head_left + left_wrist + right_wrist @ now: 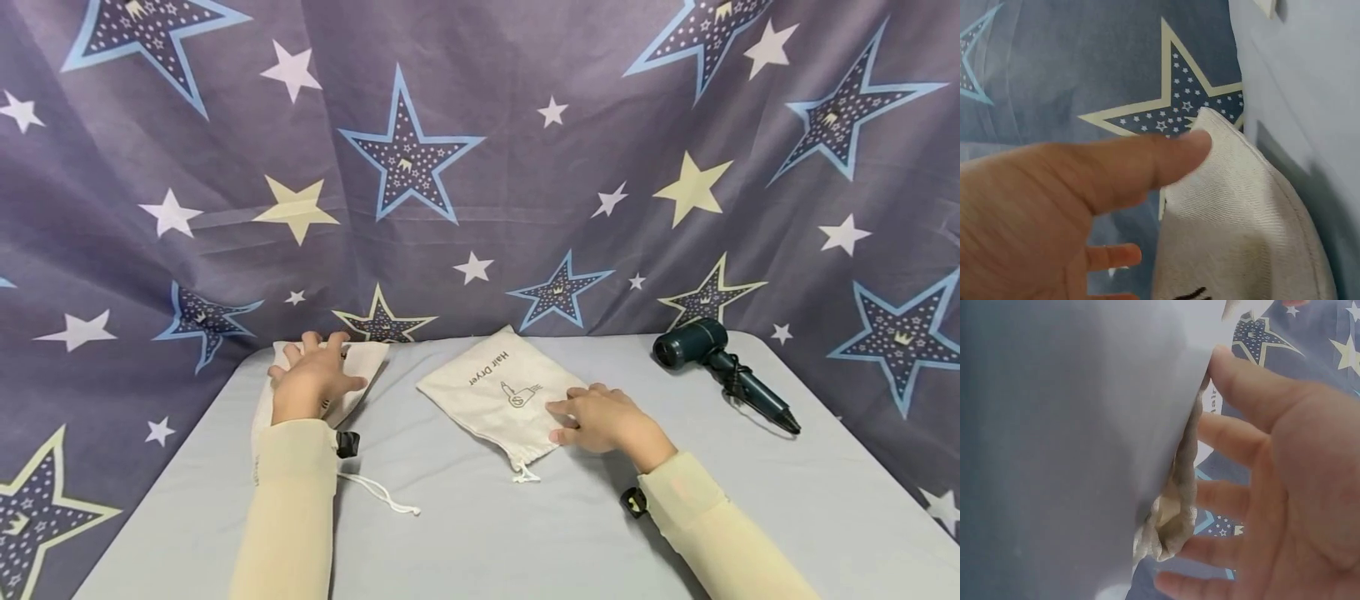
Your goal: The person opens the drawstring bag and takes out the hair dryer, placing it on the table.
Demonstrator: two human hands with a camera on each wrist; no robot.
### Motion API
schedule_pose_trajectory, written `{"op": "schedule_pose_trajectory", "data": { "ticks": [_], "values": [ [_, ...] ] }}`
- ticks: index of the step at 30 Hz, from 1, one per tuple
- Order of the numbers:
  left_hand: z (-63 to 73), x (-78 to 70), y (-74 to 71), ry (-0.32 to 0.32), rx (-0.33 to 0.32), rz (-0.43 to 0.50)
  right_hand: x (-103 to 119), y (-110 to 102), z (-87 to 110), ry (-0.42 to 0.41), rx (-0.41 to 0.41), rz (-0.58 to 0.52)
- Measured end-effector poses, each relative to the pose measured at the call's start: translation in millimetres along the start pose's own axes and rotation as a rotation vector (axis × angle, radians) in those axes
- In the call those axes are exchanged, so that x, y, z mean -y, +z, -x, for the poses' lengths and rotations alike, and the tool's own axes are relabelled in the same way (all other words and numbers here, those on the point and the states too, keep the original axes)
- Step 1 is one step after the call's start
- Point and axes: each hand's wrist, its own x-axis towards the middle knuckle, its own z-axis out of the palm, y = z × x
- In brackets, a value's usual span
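Observation:
In the head view a cream drawstring bag [505, 393] printed "Hair Dryer" lies flat at the middle of the table. My right hand [606, 418] is at its right edge, thumb and fingers extended. The right wrist view shows these fingers [1225, 497] right by the bag's gathered hem [1188, 469]. On the left, my left hand [313, 383] spreads over a second cream cloth bag [367, 360], covering much of it. Its thumb [1147, 165] reaches out straight in the left wrist view, overlapping the raised corner of that bag [1229, 181].
A dark teal hair dryer [693, 343], cord wrapped at its handle, lies at the table's back right. A white drawstring [381, 493] trails from under my left sleeve. Behind the grey-covered table [480, 542] hangs a purple-grey star-patterned curtain [510, 200].

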Motion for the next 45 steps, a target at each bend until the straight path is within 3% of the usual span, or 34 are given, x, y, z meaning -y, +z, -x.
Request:
{"op": "schedule_pose_trajectory", "data": {
  "ticks": [8, 18, 28, 37, 40, 45],
  "values": [
    [-2.0, 10.6, 5.4, -0.095, 0.008, 0.036, -5.8, -2.2, 1.5, 0.043, 0.007, 0.015],
    [-8.5, 23.4, 8.3, -0.103, 0.008, 0.067, -25.3, -6.3, 1.5, 0.072, 0.046, -0.006],
    [-9.4, 24.4, 8.2, -0.107, 0.015, 0.075, -37.9, -12.7, 5.6, 0.128, 0.029, 0.023],
    [-8.9, 20.7, 7.7, -0.089, 0.007, 0.048, -42.7, -26.9, 16.7, 0.28, 0.084, 0.083],
    [-8.0, 21.6, 6.9, -0.087, 0.004, 0.05, -38.9, -27.0, 15.2, 0.236, 0.05, 0.077],
    [-7.7, 23.2, 6.3, -0.067, 0.014, 0.066, -26.1, -20.4, 7.0, 0.06, 0.004, -0.033]
  ]
}}
